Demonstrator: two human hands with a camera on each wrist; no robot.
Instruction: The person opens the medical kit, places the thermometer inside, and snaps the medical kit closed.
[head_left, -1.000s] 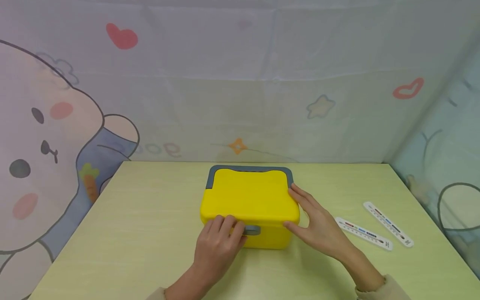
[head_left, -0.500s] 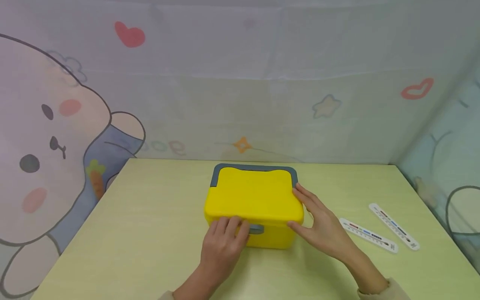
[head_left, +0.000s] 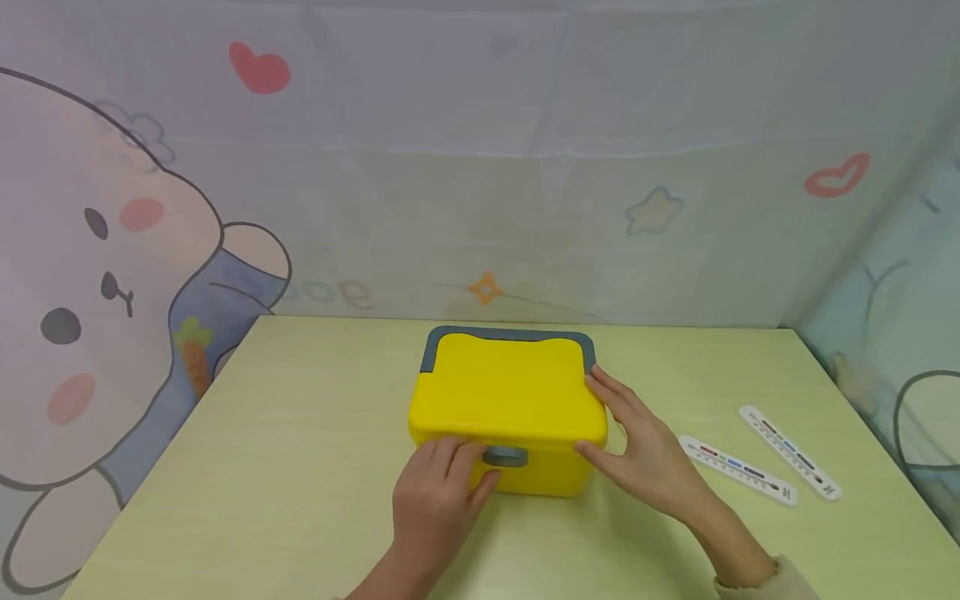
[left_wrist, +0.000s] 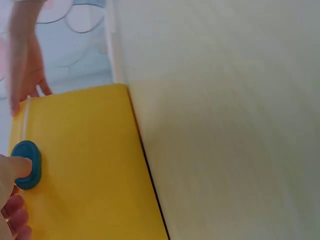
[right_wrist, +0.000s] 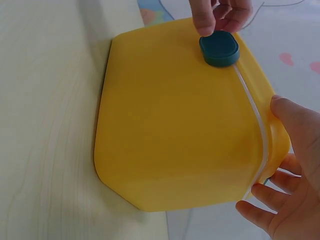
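Observation:
A yellow lidded box (head_left: 510,392) stands on the table, its lid down and its grey handle (head_left: 513,334) folded flat along the back of the lid. A grey-blue latch (head_left: 506,457) is on the front. My left hand (head_left: 437,500) is at the latch's left end with fingers bent near the lid rim and thumb just below; whether it grips the latch, I cannot tell. On the right, my right hand (head_left: 654,458) rests against the lid's corner, its thumb (right_wrist: 295,112) on the front edge and fingers spread along the side.
Two white scale-marked strips (head_left: 738,471) (head_left: 790,452) lie at the right of the pale wooden table (head_left: 300,467). Behind the table hangs a cloth backdrop (head_left: 450,167) printed with a cartoon bear and hearts.
The head view has shifted slightly. My left fingers have slid a little left and down at the latch, and the thumb now shows below it. The right hand stays against the box.

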